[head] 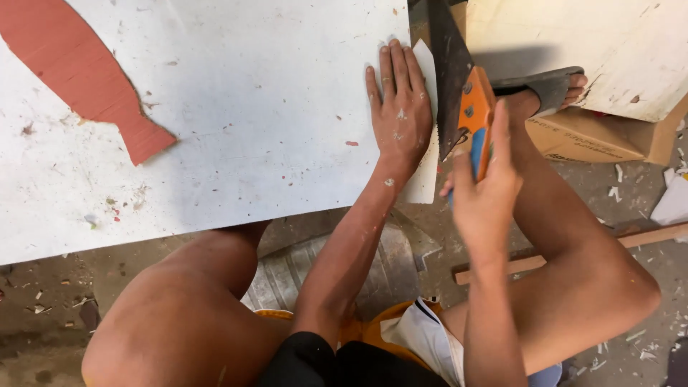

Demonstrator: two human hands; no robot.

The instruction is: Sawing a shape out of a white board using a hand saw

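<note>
So the person is squatting on the floor, sawing a big white board [236, 122] right along its right edge. The left hand [399, 107] lies flat on the board, fingers released and spread a little, just pressing down next to the cut line. The right hand [484, 193] is clenched round the orange and blue handle of a hand saw [459, 93], with the dark blade running up and away from the body, between the board edge and the right foot in a grey sandal [548, 87]. That foot seems to rest on a second pale board [609, 50] sitting over a cardboard box [602, 132].

I can't really tell how deep the blade sits in the cut, since the hand and handle block that part.

To my eye the thing to get right here is keeping the flat hand firm but well clear of the teeth, it's pretty close as it is. Long, even strokes with the blade in line with the forearm should keep the cut straight. The thin strip at the edge could snap off or chatter, so easing up on pressure makes sense.

There's also a wooden stick [645, 236] on the floor under the right leg.
</note>
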